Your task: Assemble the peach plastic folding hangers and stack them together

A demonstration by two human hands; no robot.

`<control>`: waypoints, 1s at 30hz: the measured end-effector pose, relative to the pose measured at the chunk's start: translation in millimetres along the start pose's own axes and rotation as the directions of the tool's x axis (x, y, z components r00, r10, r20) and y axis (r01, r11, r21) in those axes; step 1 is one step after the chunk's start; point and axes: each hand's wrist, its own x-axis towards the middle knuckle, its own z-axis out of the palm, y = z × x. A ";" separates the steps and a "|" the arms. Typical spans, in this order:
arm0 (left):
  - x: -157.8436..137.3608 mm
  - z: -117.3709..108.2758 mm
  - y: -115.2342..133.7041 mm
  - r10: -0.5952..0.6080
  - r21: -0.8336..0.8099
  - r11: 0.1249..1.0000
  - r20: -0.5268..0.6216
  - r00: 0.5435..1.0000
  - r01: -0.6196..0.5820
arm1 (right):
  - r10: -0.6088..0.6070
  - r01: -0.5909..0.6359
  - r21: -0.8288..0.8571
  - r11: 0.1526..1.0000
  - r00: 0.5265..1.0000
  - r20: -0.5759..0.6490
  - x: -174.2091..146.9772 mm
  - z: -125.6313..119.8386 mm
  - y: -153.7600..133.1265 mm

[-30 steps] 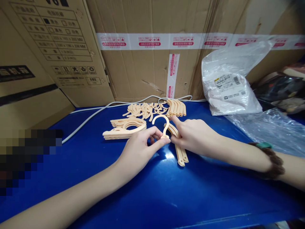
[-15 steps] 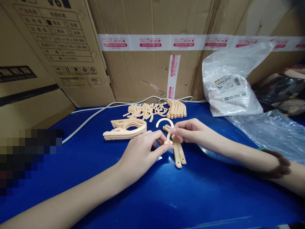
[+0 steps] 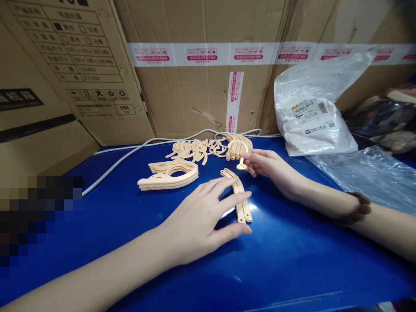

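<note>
- While the left hand spreads its fingers and thumb apart over two curved strips, contact unclear, their long axis runs front to back, far ends leaning left; that hand is nearer them.
- Just beyond the strips, rightward, the right hand pinches a hook.
- Under the strips: glossy blue tabletop; left of them, stacked pieces.
- Well behind them: cardboard box.

Left-hand fingers partly hide the two curved strips.

Blue table — stacked beige frames, two curved strips, white cable — heap behind, probably hooks.
</note>
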 end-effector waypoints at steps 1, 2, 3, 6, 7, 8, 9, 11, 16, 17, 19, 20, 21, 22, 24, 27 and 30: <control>-0.4 0.2 0.0 0.012 -0.003 1.000 0.025 1.000 -0.011 | -0.001 0.001 -0.008 1.000 1.000 0.009 0.6 0.4 1.3; -0.6 0.0 -0.2 0.021 -0.006 1.000 0.048 0.999 -0.020 | -0.002 0.003 -0.013 1.000 1.000 0.018 0.9 0.8 2.5; -0.7 -0.5 -0.5 0.030 -0.008 1.000 0.063 0.998 -0.029 | -0.004 0.005 -0.018 1.000 1.000 0.026 1.0 1.3 3.7; -0.3 -4.2 -1.0 0.069 -0.005 0.998 0.084 0.994 -0.069 | -0.013 0.014 -0.027 1.000 0.999 0.042 0.9 2.6 6.2; -0.2 -5.7 -0.8 0.082 -0.006 0.997 0.086 0.993 -0.082 | -0.015 0.016 -0.030 0.999 0.999 0.045 0.8 3.0 6.6; -0.2 -6.9 -0.4 0.095 -0.012 0.995 0.086 0.992 -0.094 | -0.017 0.018 -0.033 0.999 0.999 0.046 0.7 3.3 6.9; -0.3 -7.9 0.1 0.108 -0.023 0.994 0.084 0.991 -0.107 | -0.018 0.020 -0.036 0.999 0.999 0.046 0.7 3.6 6.9; -0.8 -8.6 1.4 0.132 -0.051 0.990 0.066 0.989 -0.128 | -0.021 0.023 -0.040 0.999 0.999 0.043 0.6 4.1 6.7; -2.3 -6.0 2.4 0.115 -0.028 0.993 -0.070 0.991 -0.117 | -0.036 0.038 -0.044 0.998 0.998 0.049 -0.7 5.4 5.5; -2.4 -5.5 2.0 0.092 0.014 0.996 -0.103 0.990 -0.091 | -0.040 0.042 -0.045 0.998 0.998 0.056 -1.1 5.8 5.3; -2.2 -5.0 0.4 0.004 0.106 0.994 -0.163 0.987 0.014 | -0.047 0.051 -0.045 0.998 0.996 0.078 -2.3 6.8 4.9; -1.9 -4.9 -0.6 -0.058 0.135 0.987 -0.181 0.982 0.083 | -0.049 0.053 -0.042 0.998 0.995 0.091 -3.0 7.4 4.7; -1.5 -4.8 -1.6 -0.126 0.143 0.978 -0.187 0.974 0.154 | -0.050 0.054 -0.036 0.998 0.993 0.105 -3.7 8.0 4.5; -1.0 -4.7 -2.7 -0.193 0.130 0.967 -0.183 0.964 0.218 | -0.050 0.054 -0.028 0.998 0.992 0.115 -4.3 8.6 4.3; 0.2 -4.4 -4.4 -0.291 0.067 0.950 -0.156 0.944 0.304 | -0.047 0.049 -0.010 0.999 0.990 0.132 -5.4 9.3 3.9; 1.6 -3.4 -5.2 -0.367 -0.021 0.930 -0.117 0.923 0.367 | -0.036 0.035 0.010 0.999 0.989 0.144 -6.2 9.4 3.6; 2.1 -2.8 -4.6 -0.411 -0.077 0.911 -0.095 0.907 0.405 | -0.027 0.025 0.010 1.000 0.990 0.138 -6.5 9.1 3.2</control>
